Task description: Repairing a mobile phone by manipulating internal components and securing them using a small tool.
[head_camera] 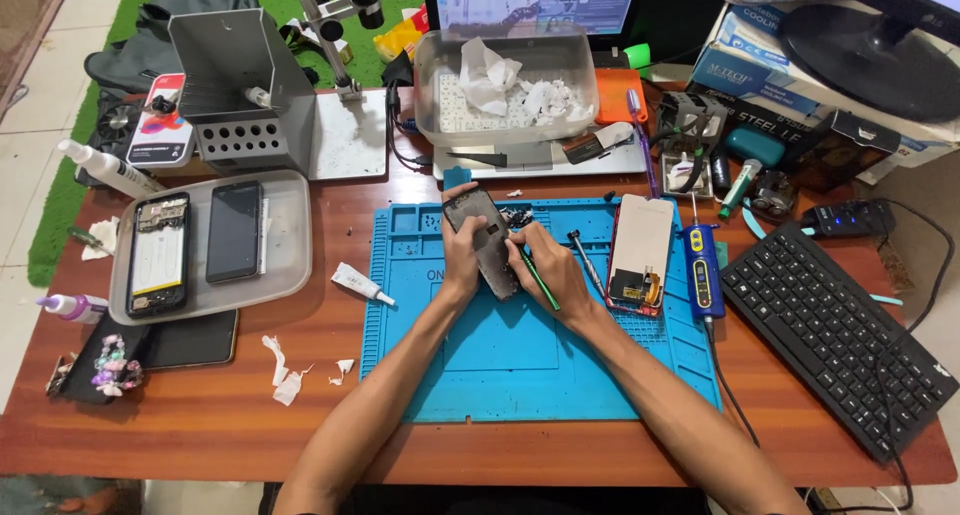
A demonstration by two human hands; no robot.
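We see one wooden counter [240, 415] with one blue work mat [520, 365] laid at its middle. At three o'clock from the mat lies one black keyboard [835, 335]. At nine o'clock sits one grey tray [285, 265] carrying two phones, one opened [158, 255] and one with a dark screen [234, 231]. At twelve o'clock stands one clear tub [430, 95] with crumpled white tissue inside.

On the mat, our left hand [462, 257] holds one dark phone frame [486, 243], fingers wrapped around its left edge, the grip closed on it. The frame is tilted up off the mat, its long axis running from about eleven o'clock down to five o'clock, the top end pointing away from us toward the tub. Our right hand [555, 270] touches the frame's right edge and its grip is closed on one green tool [538, 278], a thin stick slanting from ten o'clock to four o'clock.

Just at three o'clock of the right hand lies one screen panel [640, 250] face down, long axis running twelve to six. Beside it rests one blue electric screwdriver [702, 270], also pointing to twelve o'clock. At nine o'clock of the left hand, on the mat's edge, lies one small white tube [360, 283]. Near the front of the counter lie a few torn scraps of white paper [285, 375].
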